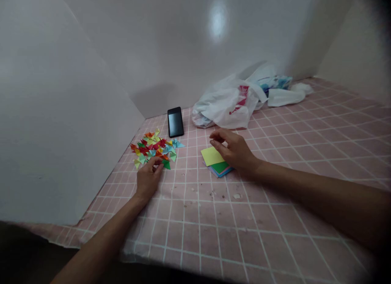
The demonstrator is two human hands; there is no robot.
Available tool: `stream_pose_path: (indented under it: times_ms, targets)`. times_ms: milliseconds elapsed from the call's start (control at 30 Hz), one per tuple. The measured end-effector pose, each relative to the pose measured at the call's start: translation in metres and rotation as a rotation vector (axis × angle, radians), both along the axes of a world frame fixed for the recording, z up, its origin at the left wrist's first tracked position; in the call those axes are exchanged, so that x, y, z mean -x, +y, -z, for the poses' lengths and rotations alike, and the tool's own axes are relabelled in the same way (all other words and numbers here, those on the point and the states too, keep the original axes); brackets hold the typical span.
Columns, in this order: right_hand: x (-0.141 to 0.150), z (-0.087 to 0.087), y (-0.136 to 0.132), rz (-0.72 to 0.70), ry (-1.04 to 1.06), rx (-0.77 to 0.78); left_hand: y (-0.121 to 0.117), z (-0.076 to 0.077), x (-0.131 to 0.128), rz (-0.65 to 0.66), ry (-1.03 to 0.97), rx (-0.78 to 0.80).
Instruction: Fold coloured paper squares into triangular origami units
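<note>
Red, yellow and green folded-paper triangles (154, 150) heap on a pink gridded mat (195, 219); our left hand (149, 179) touches their edge (its fingers hide whether the grip holds one), our right hand (232, 149) hangs released over stacked square paper (216, 163).

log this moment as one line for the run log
left hand: touching folded paper triangles | right hand: at colored paper stack | nearby: black smartphone, white plastic bag

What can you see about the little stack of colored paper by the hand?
The stack of square paper sheets lies flat on the pink grid-patterned mat. Thin, matte yellow paper is on top, with green below and pink and blue edges peeking out. The sheets sit slightly askew. The right hand is just above it, perhaps touching.
</note>
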State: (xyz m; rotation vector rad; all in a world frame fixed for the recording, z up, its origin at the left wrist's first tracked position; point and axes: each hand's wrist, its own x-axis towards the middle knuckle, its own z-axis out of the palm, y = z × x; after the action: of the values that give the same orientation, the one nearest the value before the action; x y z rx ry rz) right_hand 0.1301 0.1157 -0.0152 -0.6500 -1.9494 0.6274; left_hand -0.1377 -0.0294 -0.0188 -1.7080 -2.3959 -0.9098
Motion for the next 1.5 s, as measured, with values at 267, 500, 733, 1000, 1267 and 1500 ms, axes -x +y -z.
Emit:
stream_pose_path:
  times_ms: [267,500,733,1000,1267,1500]
  targets:
    - [0.000,0.002,0.001,-0.005,0.013,-0.014,-0.001,0.001,0.001,0.005,0.008,-0.009]
    - [0.001,0.002,0.001,0.002,0.007,-0.021,-0.001,0.000,0.001,0.013,0.002,-0.012]
    - [0.001,0.003,0.002,0.007,-0.005,-0.025,-0.001,0.002,0.002,0.018,-0.010,-0.013]
    - [0.000,0.002,0.001,0.009,-0.015,-0.023,0.001,0.003,0.006,0.025,-0.038,-0.014]
    - [-0.002,-0.019,-0.004,-0.003,-0.033,-0.020,0.001,0.007,0.013,0.068,-0.087,-0.022]
    - [0.011,-0.037,-0.007,-0.158,-0.319,-0.031,0.003,0.006,0.013,0.097,-0.114,-0.046]
